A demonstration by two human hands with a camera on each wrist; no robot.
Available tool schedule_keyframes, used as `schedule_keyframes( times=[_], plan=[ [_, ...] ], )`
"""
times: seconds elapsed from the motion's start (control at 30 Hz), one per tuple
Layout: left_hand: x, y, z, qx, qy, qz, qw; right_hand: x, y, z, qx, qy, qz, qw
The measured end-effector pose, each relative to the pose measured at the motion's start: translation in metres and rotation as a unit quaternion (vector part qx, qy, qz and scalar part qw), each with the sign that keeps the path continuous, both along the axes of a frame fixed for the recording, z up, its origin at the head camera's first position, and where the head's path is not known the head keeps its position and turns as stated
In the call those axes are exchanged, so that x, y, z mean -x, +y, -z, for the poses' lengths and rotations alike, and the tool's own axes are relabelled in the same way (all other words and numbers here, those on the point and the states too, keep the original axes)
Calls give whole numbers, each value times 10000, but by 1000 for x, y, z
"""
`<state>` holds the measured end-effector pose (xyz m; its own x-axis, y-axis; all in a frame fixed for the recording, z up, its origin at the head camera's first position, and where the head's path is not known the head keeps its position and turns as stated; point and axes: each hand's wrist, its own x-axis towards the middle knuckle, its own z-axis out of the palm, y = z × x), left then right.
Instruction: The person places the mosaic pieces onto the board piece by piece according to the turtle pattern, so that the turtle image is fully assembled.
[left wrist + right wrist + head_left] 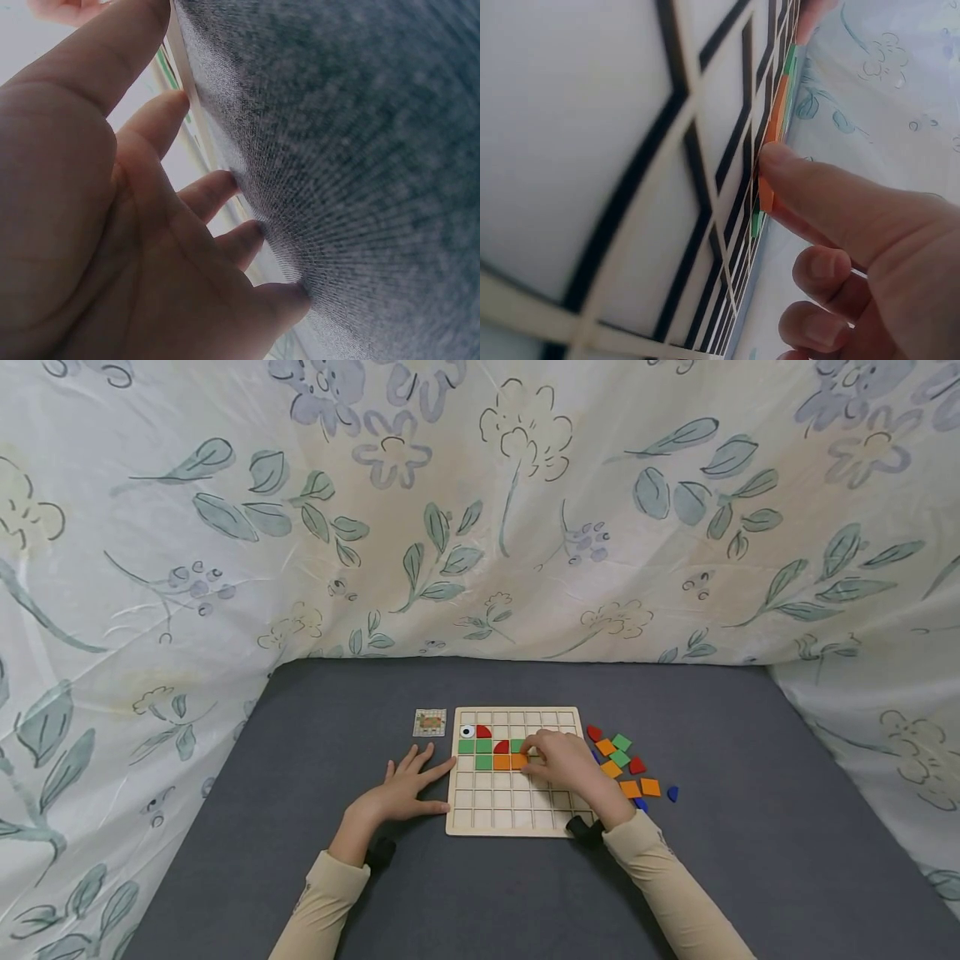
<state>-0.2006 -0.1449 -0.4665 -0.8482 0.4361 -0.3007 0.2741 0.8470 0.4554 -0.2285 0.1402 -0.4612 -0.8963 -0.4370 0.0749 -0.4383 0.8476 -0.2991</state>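
- Orange sq tile [517,762]: pinched btwn R hand [561,760] thumb & index, at gridded wooden board [480,820].
- L hand [399,793]: fingers apart, thumb & index tips at board's edge.
- Pic card [430,723]: just beyond L fingertips.

A person's sleeved left forearm [324,897] stretches in from seven o'clock, the left hand [399,791] palm down with fingers [422,757] spread, left thumb [429,808] pointing to three o'clock and left forefinger [439,772] to two. The sleeved right forearm [671,889] enters from five o'clock, its wrist [611,803] angled toward eleven, while the right hand [562,760] pinches with right thumb [817,184] and right forefinger [799,225], the other right fingers [825,330] curled inward.
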Motion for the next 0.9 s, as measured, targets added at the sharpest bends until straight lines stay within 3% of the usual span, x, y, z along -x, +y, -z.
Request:
schedule_keyframes(
  times=[0.4,0.9],
  plan=[
    [0,-1,0,-22,20,63,10000,-1,4,2,-1,95,-50,9999],
    [0,-1,1,8,23,27,10000,2,5,3,228,-230,21,9995]
  ],
)
